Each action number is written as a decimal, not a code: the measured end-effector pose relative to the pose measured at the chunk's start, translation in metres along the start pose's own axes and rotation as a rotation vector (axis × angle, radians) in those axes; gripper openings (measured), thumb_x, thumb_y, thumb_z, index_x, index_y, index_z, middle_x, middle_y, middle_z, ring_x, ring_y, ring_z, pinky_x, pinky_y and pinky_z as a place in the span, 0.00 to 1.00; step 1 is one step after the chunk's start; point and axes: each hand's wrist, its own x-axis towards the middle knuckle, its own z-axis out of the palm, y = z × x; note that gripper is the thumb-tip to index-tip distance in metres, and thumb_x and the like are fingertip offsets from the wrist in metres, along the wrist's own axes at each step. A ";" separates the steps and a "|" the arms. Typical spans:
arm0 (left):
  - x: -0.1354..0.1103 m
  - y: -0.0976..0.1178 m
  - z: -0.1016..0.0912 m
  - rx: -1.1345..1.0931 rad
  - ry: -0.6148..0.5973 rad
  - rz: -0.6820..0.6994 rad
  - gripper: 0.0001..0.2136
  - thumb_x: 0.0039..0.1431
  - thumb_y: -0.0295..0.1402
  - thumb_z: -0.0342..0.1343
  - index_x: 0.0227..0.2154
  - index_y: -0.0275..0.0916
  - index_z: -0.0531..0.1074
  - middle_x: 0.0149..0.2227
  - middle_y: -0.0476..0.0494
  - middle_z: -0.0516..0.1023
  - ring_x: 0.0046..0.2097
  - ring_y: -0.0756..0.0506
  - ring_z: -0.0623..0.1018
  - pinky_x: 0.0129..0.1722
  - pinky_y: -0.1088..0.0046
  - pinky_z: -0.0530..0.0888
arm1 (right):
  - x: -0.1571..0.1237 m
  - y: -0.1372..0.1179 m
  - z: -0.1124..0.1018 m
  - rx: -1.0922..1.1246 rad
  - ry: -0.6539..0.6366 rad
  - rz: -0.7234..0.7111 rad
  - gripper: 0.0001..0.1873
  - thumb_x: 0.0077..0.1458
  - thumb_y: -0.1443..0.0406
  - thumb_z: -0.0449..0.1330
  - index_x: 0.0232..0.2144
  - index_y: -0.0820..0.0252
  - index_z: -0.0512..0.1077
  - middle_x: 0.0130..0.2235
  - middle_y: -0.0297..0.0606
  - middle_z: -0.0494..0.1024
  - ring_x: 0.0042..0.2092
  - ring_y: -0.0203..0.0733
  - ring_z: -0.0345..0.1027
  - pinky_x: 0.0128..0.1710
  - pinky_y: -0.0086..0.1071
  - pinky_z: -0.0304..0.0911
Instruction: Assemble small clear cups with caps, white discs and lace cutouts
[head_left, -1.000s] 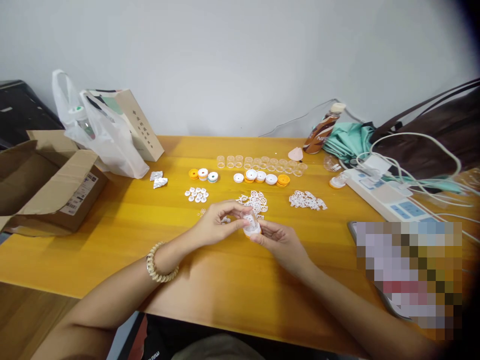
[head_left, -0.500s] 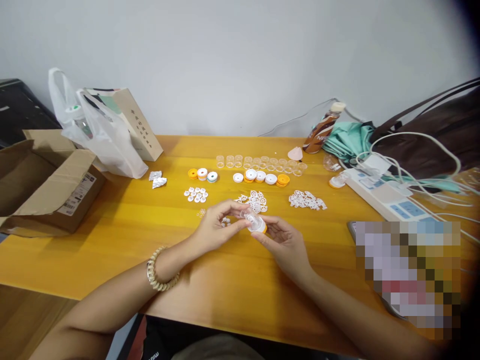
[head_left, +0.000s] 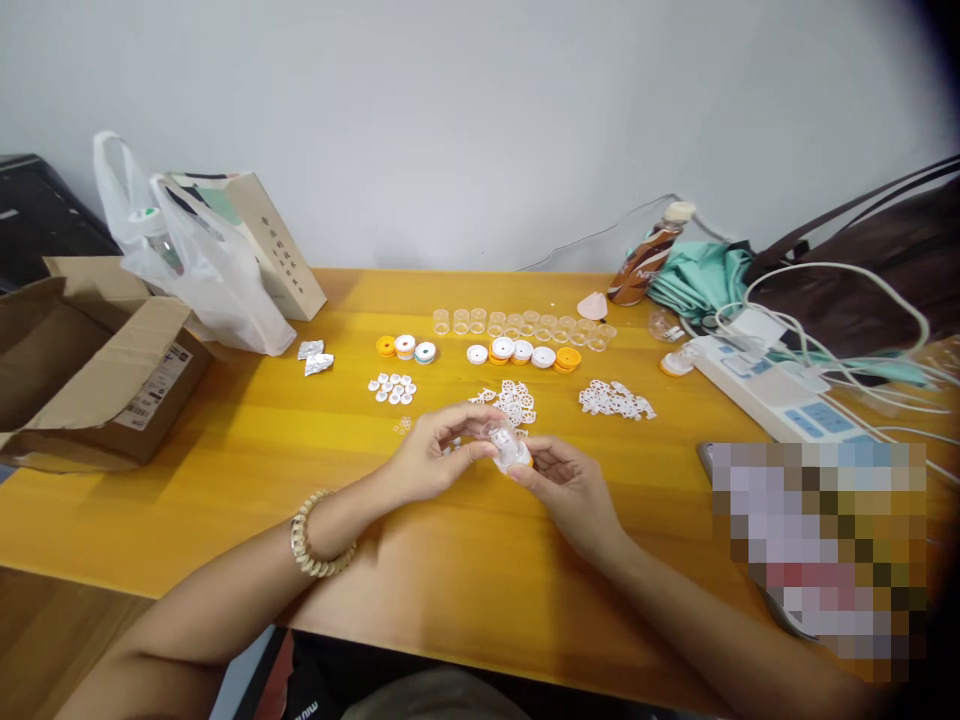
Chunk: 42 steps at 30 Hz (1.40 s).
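Note:
Between my hands, above the table, is a small clear plastic container with a white and orange base (head_left: 510,450), tilted to the left. My left hand (head_left: 435,455) pinches its clear upper end with thumb and fingers. My right hand (head_left: 574,490) grips the base end, covering part of the orange rim. Just behind them lies a pile of white openwork plastic pieces (head_left: 516,400). Small white round caps (head_left: 392,388) lie in a group beyond my left hand, with some tiny clear rings (head_left: 403,425) nearer to it.
Clear cups (head_left: 531,324) stand in a row behind white and orange discs (head_left: 521,352). More white pieces (head_left: 615,400) lie to the right. An open cardboard box (head_left: 165,390) and plastic bag (head_left: 217,280) are left; a power strip (head_left: 772,390), cables and a bottle (head_left: 645,262) are right.
The container has turned slightly in my fingers, showing less of its orange rim. Both hands keep their hold in nearly the same place.

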 end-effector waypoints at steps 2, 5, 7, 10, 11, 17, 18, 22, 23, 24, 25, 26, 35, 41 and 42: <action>0.002 0.002 -0.004 -0.034 -0.050 -0.036 0.13 0.53 0.30 0.56 0.43 0.36 0.69 0.39 0.42 0.75 0.37 0.49 0.75 0.37 0.73 0.72 | 0.000 0.002 0.000 0.043 -0.034 0.058 0.09 0.43 0.60 0.65 0.29 0.57 0.73 0.32 0.35 0.78 0.34 0.39 0.70 0.39 0.34 0.65; 0.005 0.005 -0.009 -0.088 -0.112 -0.081 0.13 0.53 0.28 0.56 0.42 0.36 0.69 0.37 0.42 0.76 0.35 0.50 0.75 0.34 0.75 0.72 | 0.001 0.008 -0.001 0.111 -0.063 0.117 0.11 0.44 0.58 0.64 0.28 0.58 0.73 0.31 0.35 0.78 0.31 0.37 0.69 0.36 0.31 0.64; 0.006 0.006 -0.011 -0.086 -0.155 -0.090 0.15 0.54 0.28 0.55 0.45 0.37 0.67 0.38 0.42 0.75 0.36 0.50 0.75 0.34 0.76 0.72 | 0.002 0.010 -0.002 0.128 -0.077 0.126 0.11 0.44 0.57 0.64 0.28 0.58 0.73 0.30 0.35 0.77 0.31 0.36 0.68 0.36 0.30 0.64; 0.005 0.007 -0.013 0.021 -0.180 -0.029 0.17 0.56 0.29 0.53 0.50 0.40 0.66 0.42 0.41 0.73 0.40 0.49 0.74 0.36 0.75 0.71 | 0.003 0.008 -0.002 0.094 -0.080 0.108 0.10 0.44 0.58 0.64 0.28 0.58 0.72 0.30 0.34 0.76 0.31 0.35 0.67 0.36 0.30 0.63; 0.005 0.007 -0.013 0.077 -0.175 0.002 0.17 0.56 0.30 0.53 0.49 0.40 0.66 0.44 0.41 0.73 0.41 0.49 0.73 0.37 0.74 0.71 | 0.003 0.006 -0.001 0.079 -0.077 0.100 0.10 0.44 0.59 0.64 0.28 0.58 0.72 0.30 0.34 0.76 0.31 0.35 0.67 0.36 0.30 0.63; 0.005 0.007 -0.013 0.291 -0.127 0.107 0.13 0.56 0.31 0.53 0.45 0.38 0.70 0.41 0.41 0.73 0.39 0.49 0.72 0.39 0.73 0.70 | 0.002 0.001 0.000 -0.011 -0.045 0.004 0.08 0.44 0.63 0.65 0.28 0.57 0.72 0.30 0.33 0.76 0.33 0.36 0.68 0.38 0.32 0.63; 0.005 0.008 -0.013 0.312 -0.122 0.118 0.13 0.56 0.31 0.53 0.45 0.38 0.70 0.40 0.42 0.73 0.39 0.49 0.72 0.39 0.73 0.70 | 0.002 0.002 0.000 -0.035 -0.042 -0.020 0.08 0.44 0.63 0.64 0.29 0.57 0.72 0.31 0.34 0.76 0.34 0.37 0.68 0.39 0.33 0.64; 0.004 0.013 -0.012 0.403 -0.096 0.143 0.12 0.56 0.32 0.54 0.43 0.37 0.71 0.37 0.43 0.74 0.37 0.49 0.72 0.39 0.72 0.70 | 0.000 0.008 -0.001 -0.152 -0.009 -0.140 0.11 0.44 0.65 0.64 0.33 0.57 0.72 0.35 0.37 0.77 0.38 0.40 0.70 0.43 0.37 0.64; 0.003 0.014 -0.011 0.423 -0.088 0.146 0.12 0.55 0.33 0.54 0.42 0.37 0.71 0.37 0.43 0.74 0.36 0.49 0.72 0.39 0.72 0.70 | -0.001 0.010 -0.002 -0.175 -0.002 -0.167 0.11 0.44 0.65 0.65 0.34 0.57 0.72 0.35 0.37 0.77 0.38 0.41 0.70 0.44 0.37 0.64; 0.003 0.015 -0.011 0.437 -0.080 0.147 0.11 0.55 0.33 0.54 0.41 0.37 0.71 0.36 0.43 0.74 0.37 0.49 0.72 0.39 0.71 0.69 | -0.001 0.011 -0.002 -0.188 0.001 -0.188 0.12 0.44 0.66 0.65 0.35 0.57 0.72 0.36 0.37 0.77 0.39 0.41 0.70 0.44 0.37 0.64; 0.002 0.016 -0.010 0.444 -0.073 0.148 0.11 0.55 0.33 0.55 0.41 0.37 0.72 0.37 0.44 0.74 0.37 0.49 0.73 0.39 0.71 0.69 | -0.002 0.011 -0.002 -0.192 0.002 -0.203 0.12 0.44 0.66 0.64 0.35 0.56 0.72 0.36 0.36 0.77 0.39 0.40 0.70 0.44 0.37 0.64; 0.002 0.017 -0.009 0.444 -0.067 0.147 0.11 0.54 0.33 0.55 0.41 0.37 0.72 0.37 0.43 0.75 0.37 0.49 0.73 0.40 0.71 0.69 | -0.002 0.012 -0.001 -0.188 0.003 -0.209 0.13 0.44 0.67 0.64 0.36 0.56 0.72 0.36 0.36 0.77 0.39 0.40 0.70 0.44 0.36 0.64; 0.003 0.008 -0.010 0.259 -0.141 0.131 0.13 0.57 0.28 0.51 0.45 0.37 0.70 0.42 0.41 0.73 0.43 0.48 0.72 0.44 0.69 0.68 | 0.000 0.008 0.000 0.033 -0.056 -0.002 0.07 0.44 0.64 0.65 0.30 0.56 0.73 0.32 0.33 0.77 0.34 0.36 0.69 0.39 0.31 0.64; 0.006 0.009 -0.016 0.041 -0.299 -0.022 0.17 0.58 0.28 0.50 0.51 0.41 0.65 0.50 0.39 0.68 0.48 0.46 0.70 0.43 0.69 0.69 | 0.001 0.010 0.002 0.140 -0.070 0.145 0.08 0.44 0.60 0.64 0.27 0.58 0.73 0.29 0.34 0.77 0.30 0.34 0.67 0.36 0.30 0.62; 0.006 0.008 -0.015 0.051 -0.248 -0.021 0.18 0.57 0.29 0.52 0.51 0.40 0.65 0.51 0.39 0.67 0.48 0.45 0.70 0.43 0.69 0.69 | 0.002 0.010 0.002 0.137 -0.065 0.149 0.09 0.44 0.60 0.65 0.27 0.58 0.73 0.30 0.34 0.77 0.30 0.35 0.67 0.36 0.30 0.62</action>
